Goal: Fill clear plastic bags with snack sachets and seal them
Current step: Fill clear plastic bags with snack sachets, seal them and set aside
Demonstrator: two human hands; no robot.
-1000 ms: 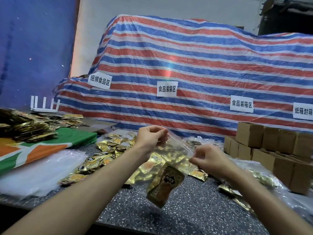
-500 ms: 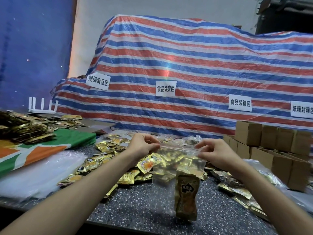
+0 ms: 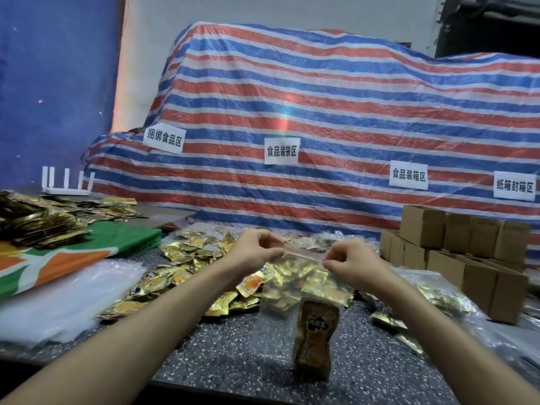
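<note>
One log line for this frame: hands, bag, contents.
phase: sealing | left hand: pinches bag top | right hand: pinches bag top | clear bag: hangs from hands | contents: one sachet visible

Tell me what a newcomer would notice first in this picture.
The big red, white and blue striped tarpaulin fills the back of the scene. At centre, the left hand and right hand pinch the top edge of a clear plastic bag with a gold foil sachet at its bottom. Behind it a heap of loose gold sachets lies on the dark speckled table, with brown cardboard boxes at right.
</note>
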